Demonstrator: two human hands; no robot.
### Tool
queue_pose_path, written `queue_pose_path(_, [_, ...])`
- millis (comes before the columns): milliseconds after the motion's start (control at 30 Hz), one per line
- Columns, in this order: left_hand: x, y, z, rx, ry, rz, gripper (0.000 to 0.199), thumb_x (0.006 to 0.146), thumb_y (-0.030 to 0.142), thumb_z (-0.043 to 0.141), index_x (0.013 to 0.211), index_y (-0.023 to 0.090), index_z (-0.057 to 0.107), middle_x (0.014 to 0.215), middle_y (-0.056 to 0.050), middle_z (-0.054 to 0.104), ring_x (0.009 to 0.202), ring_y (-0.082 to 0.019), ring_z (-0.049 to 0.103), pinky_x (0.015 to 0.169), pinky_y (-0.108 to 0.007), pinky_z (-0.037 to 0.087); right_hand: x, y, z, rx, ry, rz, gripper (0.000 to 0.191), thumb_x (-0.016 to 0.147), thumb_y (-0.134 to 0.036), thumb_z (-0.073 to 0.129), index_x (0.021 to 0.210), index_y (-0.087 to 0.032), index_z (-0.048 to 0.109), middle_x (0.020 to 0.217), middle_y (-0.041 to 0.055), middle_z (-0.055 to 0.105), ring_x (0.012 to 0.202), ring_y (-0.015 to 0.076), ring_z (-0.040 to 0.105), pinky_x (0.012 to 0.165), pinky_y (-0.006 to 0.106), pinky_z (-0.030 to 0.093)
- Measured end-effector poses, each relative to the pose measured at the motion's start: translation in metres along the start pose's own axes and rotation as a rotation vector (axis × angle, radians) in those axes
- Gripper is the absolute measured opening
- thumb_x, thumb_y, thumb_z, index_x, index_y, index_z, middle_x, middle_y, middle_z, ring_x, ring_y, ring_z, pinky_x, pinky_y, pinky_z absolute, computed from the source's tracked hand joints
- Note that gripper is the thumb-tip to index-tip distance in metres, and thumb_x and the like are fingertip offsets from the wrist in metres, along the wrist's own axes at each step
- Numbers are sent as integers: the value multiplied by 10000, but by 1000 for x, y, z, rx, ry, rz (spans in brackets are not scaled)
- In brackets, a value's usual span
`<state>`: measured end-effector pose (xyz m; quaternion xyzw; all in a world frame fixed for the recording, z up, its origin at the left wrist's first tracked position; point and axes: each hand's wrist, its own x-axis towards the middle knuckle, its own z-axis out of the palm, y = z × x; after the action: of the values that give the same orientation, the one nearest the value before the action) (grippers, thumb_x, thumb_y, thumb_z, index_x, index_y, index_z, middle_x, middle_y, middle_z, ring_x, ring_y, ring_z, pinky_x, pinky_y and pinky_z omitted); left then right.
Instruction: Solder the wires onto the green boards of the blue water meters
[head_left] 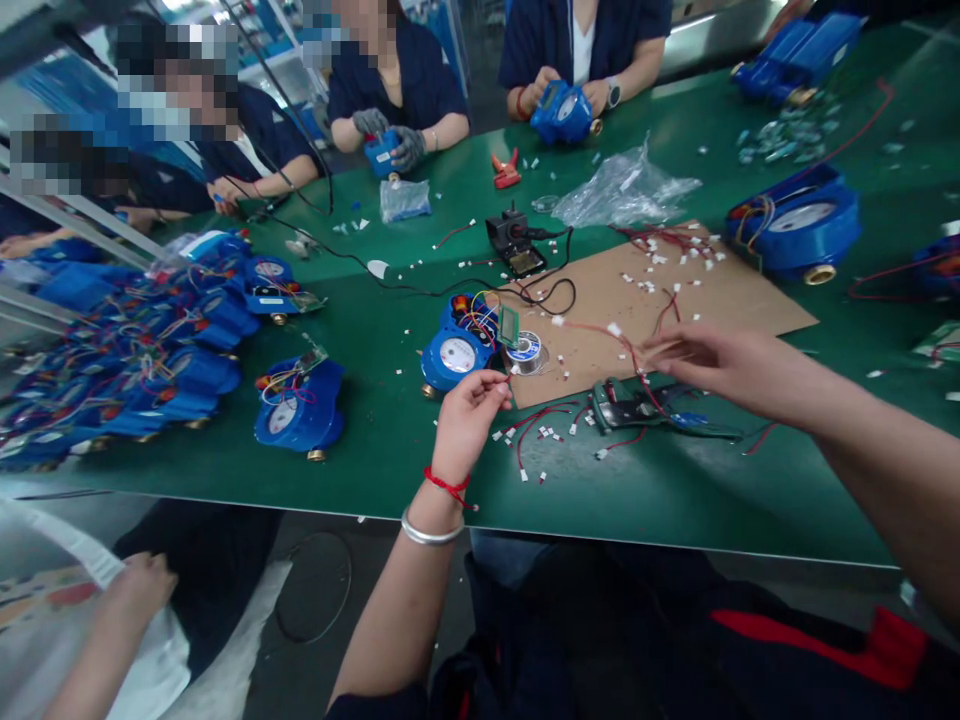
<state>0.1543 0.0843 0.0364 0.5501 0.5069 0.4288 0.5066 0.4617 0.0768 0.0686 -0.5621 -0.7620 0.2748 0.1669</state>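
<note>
Blue water meter (456,352) beside solder spool (523,350) | left hand (472,408): fingertips pinched together, contents indistinct | right hand (694,357): near red wire (640,368), grip indeterminable | black cable (574,292) loops onto cardboard sheet (600,285)

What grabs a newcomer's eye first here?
Probably the heap of blue meters crowding the left of the green table. Next, the brown cardboard sheet right of centre, red wires strewn across its far part. Then the left hand beside the wire spool, a silver bangle on its wrist.
</note>
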Motion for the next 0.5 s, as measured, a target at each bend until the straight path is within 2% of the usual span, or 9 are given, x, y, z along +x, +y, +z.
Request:
queue_pose_path(33, [0, 1, 2, 7, 0, -8, 158, 799, 260, 590, 912, 151, 602, 755, -12, 635, 654, -101, 594, 671, -245, 484, -1, 15, 4, -134, 173, 14, 440, 899, -346, 440, 1228, -59, 489, 1185, 201, 558, 1060, 216, 566, 911, 366, 426])
queue_pose_path(67, [0, 2, 4, 16, -2, -16, 155, 802, 262, 587, 910, 152, 599, 758, -13, 637, 655, -102, 594, 671, -244, 482, -3, 27, 11, -244, 265, -5, 519, 882, -368, 474, 1288, -45, 445, 1283, 225, 486, 1165, 249, 501, 975, 393, 382])
queue_pose_path(100, [-1, 2, 6, 26, -7, -21, 154, 806, 265, 582, 913, 155, 596, 765, -14, 641, 659, -105, 595, 674, -245, 480, -7, 38, 20, -323, 279, -49, 584, 859, -392, 511, 1324, -52, 416, 1350, 223, 425, 1241, 274, 432, 1020, 415, 343])
queue_pose_path(200, [-1, 4, 10, 52, -14, -9, 155, 827, 273, 558, 933, 165, 593, 826, -28, 655, 673, -110, 594, 678, -247, 477, -19, 60, 52, -398, 100, -200, 631, 792, -459, 573, 1319, -136, 445, 1368, 166, 437, 1262, 302, 412, 1043, 518, 303])
queue_pose_path(267, [-1, 5, 12, 93, -9, 22, 151, 843, 264, 537, 945, 173, 601, 902, -42, 654, 671, -107, 590, 667, -246, 474, -24, 69, 64, -420, 65, -225, 583, 797, -447, 562, 1299, -163, 472, 1357, 153, 450, 1239, 311, 437, 1036, 567, 285])
queue_pose_path(400, [-3, 9, 16, 233, 20, 136, 131, 852, 215, 514, 907, 192, 631, 1056, -60, 609, 682, -109, 583, 675, -266, 486, -23, 77, 60, -340, 12, -260, 488, 804, -447, 566, 1219, -190, 549, 1327, 165, 465, 1175, 295, 500, 978, 476, 403])
queue_pose_path(500, [-4, 15, 17, 362, 34, 214, 134, 853, 197, 517, 883, 212, 646, 972, -44, 628, 822, -156, 591, 769, -294, 478, -20, 76, 47, -272, 8, -254, 509, 805, -476, 575, 1260, -260, 504, 1267, 147, 542, 1121, 267, 555, 941, 400, 455])
